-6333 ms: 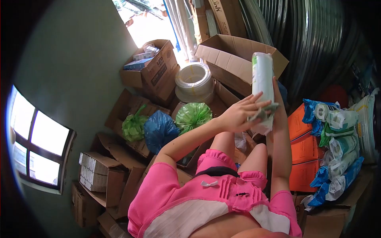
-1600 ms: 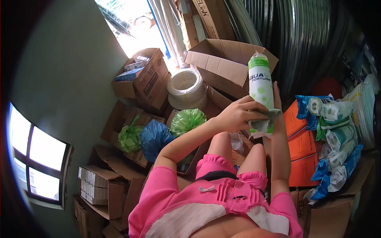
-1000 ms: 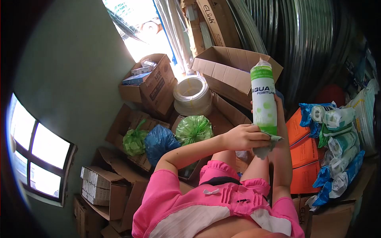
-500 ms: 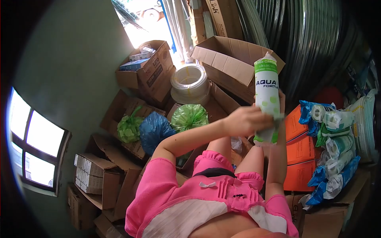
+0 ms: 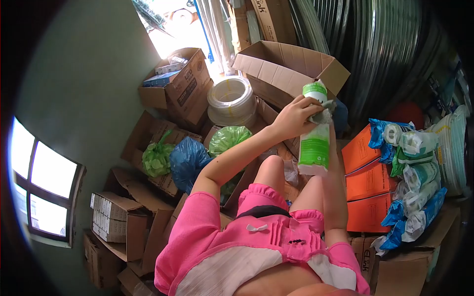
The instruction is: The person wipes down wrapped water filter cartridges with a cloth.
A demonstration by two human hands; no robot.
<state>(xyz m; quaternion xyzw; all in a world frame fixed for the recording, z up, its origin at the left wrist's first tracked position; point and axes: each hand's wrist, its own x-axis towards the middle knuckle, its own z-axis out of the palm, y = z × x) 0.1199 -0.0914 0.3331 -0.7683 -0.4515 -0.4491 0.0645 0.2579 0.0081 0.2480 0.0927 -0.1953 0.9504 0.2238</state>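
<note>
My left hand (image 5: 296,117) is closed on a grey cloth (image 5: 324,113), pressed across the upper middle of a water filter cartridge (image 5: 314,153). The cartridge is a white cylinder with green printed bands, wrapped in clear plastic, and stands nearly upright above my knees. From behind and the right side, my right hand (image 5: 332,132) holds it up; most of its fingers are hidden by the cartridge and cloth.
Wrapped cartridges (image 5: 419,143) lie at the right beside orange boxes (image 5: 368,180). An open carton (image 5: 281,66) stands ahead, next to coiled white tubing (image 5: 229,98). Tied green and blue bags (image 5: 189,160) and a carton of white boxes (image 5: 109,217) are at the left.
The cartridge has come lower and nearer, its top tilting away. My left hand has moved the cloth from the cartridge's lower part to its upper part.
</note>
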